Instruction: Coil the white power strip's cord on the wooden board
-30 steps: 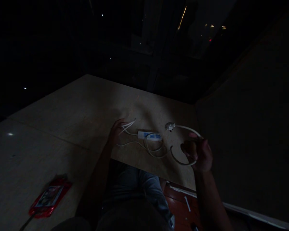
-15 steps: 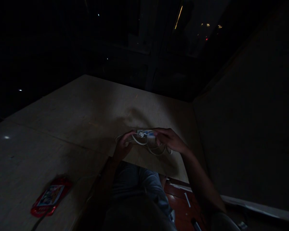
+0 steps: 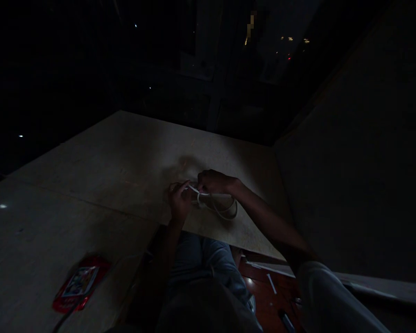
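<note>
The scene is very dark. On a pale wooden tabletop [image 3: 118,157] lies a white power strip, mostly hidden under my hands, with its white cord [image 3: 225,210] looped beside it. My left hand [image 3: 179,202] is closed, pinching a strand of the white cord. My right hand [image 3: 213,181] is curled over the strip's end and grips the cord there. Both hands are close together near the table's front edge.
A red packet [image 3: 79,287] with a printed label lies at the lower left of the table. A dark wall panel [image 3: 360,185] rises on the right. Below the table edge show my grey trousers [image 3: 197,263] and a reddish floor [image 3: 263,296].
A second ago my right hand held the plug end of the cord up at the right. It has since come left onto the power strip, and both hands have closed together on the cord.
</note>
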A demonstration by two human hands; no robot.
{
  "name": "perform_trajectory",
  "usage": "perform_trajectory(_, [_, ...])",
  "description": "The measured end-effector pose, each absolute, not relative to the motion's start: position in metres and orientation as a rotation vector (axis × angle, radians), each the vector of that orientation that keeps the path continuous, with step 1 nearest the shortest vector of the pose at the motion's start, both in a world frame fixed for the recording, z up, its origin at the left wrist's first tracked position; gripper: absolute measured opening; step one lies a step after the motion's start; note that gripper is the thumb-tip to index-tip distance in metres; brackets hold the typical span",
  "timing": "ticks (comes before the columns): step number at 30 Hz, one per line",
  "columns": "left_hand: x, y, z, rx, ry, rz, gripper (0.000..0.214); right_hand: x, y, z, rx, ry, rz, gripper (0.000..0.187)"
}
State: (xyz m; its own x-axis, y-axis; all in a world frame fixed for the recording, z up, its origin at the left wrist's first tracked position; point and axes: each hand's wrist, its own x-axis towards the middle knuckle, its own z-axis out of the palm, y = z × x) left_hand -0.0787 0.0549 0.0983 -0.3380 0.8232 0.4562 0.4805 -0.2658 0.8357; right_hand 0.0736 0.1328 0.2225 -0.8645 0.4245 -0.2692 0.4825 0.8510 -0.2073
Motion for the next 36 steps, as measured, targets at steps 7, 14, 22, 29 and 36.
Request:
perform_trajectory(7, [-0.068, 0.049, 0.081, 1.354, 1.488, 1.507, 0.057, 0.052, 0.133, 0.218, 0.725, 2.768, -0.165, 0.020])
perform_trajectory(14, [-0.059, 0.047, 0.068, 1.089, 1.228, 1.492, 0.094, 0.072, 0.127, 0.193, 0.857, 3.243, -0.021, 0.031])
perform_trajectory(22, [-0.052, 0.038, 0.049, 0.476, 1.264, 1.566, 0.065, 0.144, 0.077, 0.158, 1.577, 3.780, -0.313, 0.028])
perform_trajectory(29, [-0.027, 0.021, 0.043, 0.328, 1.120, 1.422, 0.041, 0.200, 0.028, 0.093, 2.914, 2.989, -1.125, 0.018])
perform_trajectory(36, [-0.009, 0.022, 0.036, 0.109, 0.994, 1.471, 0.042, 0.217, 0.008, 0.037, 3.221, 2.476, -1.582, 0.034])
